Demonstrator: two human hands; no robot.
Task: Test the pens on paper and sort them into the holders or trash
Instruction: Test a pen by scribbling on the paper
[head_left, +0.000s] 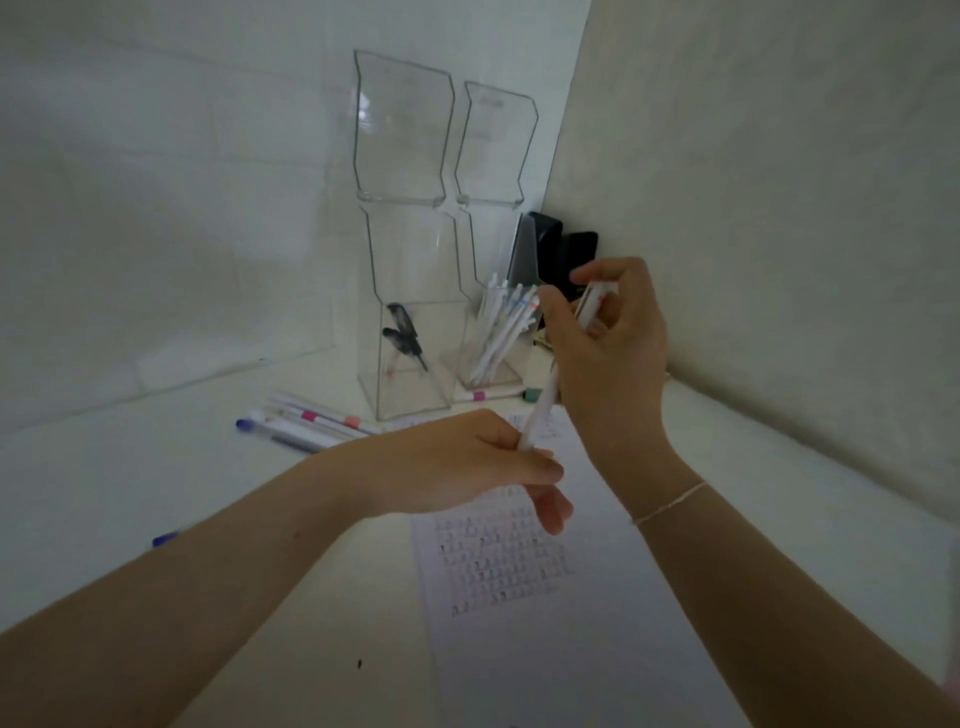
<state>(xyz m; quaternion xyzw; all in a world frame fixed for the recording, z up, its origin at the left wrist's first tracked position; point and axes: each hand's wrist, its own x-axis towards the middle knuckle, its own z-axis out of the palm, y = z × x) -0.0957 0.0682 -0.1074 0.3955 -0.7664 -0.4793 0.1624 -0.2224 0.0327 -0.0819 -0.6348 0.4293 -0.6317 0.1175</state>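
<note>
My left hand (467, 467) grips the lower end of a white pen (540, 410) above the paper (519, 597), which carries rows of small test marks. My right hand (618, 364) is curled round the pen's upper end, where a reddish mark shows between the fingers. The pen slants up to the right between both hands. Behind them stand two tall clear holders. The left holder (384, 395) has a couple of dark pens in it, and the right holder (467, 358) has several white pens.
Several loose pens (311, 421) lie on the white table left of the holders. A blue pen tip (163, 539) peeks out beside my left forearm. Black objects (550, 249) stand in the corner behind the right holder. Walls close in at the back and right.
</note>
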